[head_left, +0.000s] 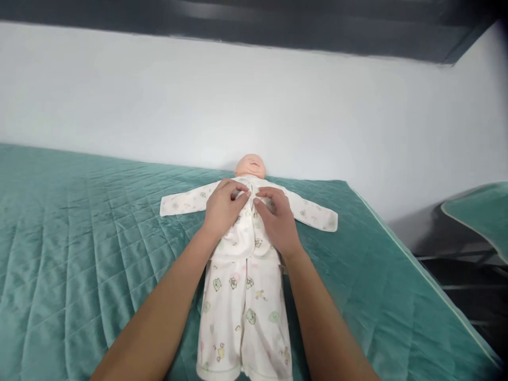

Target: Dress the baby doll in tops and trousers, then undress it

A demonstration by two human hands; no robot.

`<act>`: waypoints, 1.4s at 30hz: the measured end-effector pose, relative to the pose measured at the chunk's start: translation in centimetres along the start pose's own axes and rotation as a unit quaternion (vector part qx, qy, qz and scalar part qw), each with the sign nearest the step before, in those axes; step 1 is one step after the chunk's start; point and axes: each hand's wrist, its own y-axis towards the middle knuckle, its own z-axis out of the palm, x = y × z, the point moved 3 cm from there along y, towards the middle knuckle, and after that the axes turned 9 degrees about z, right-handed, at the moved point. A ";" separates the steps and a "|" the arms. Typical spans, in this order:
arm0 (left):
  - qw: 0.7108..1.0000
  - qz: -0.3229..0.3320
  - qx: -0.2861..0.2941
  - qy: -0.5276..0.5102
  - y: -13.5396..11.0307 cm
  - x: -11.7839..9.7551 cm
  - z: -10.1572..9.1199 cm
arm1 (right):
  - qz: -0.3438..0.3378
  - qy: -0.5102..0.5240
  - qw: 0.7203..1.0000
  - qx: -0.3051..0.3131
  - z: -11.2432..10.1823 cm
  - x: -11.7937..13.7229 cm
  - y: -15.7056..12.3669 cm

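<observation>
A baby doll point(251, 165) lies on its back, its head toward the wall. It is dressed in a white printed jacket point(244, 238) with both long sleeves spread out sideways, and matching white trousers point(250, 317). On the upper chest, my left hand point(227, 203) pinches the jacket's front edge between thumb and fingers. Just across the front opening, my right hand point(278, 211) pinches the facing edge. The two sets of fingertips are a small gap apart. Any fastener between the fingers is too small to make out.
Beneath the doll is a green quilted cover point(99, 243) on a bed. A white wall point(254, 106) stands right behind the head, with a dark overhang point(238, 26) above. To the right, past the bed's edge, another green cover point(482, 217) hangs over a dark frame.
</observation>
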 end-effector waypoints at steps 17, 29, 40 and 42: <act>0.999 -0.007 0.030 -0.021 0.5 0.4 0.3 | 0.083 0.023 0.995 0.043 0.3 0.2 2.2; 0.999 0.003 0.028 -0.019 0.5 0.2 0.2 | 0.061 0.086 0.994 0.029 0.2 -0.5 2.1; 0.999 0.005 0.040 -0.027 0.5 0.2 0.2 | 0.072 0.066 0.994 0.047 0.1 0.1 1.9; 0.998 0.006 0.046 -0.031 0.6 0.2 0.2 | 0.080 0.059 0.994 0.044 0.1 0.1 1.9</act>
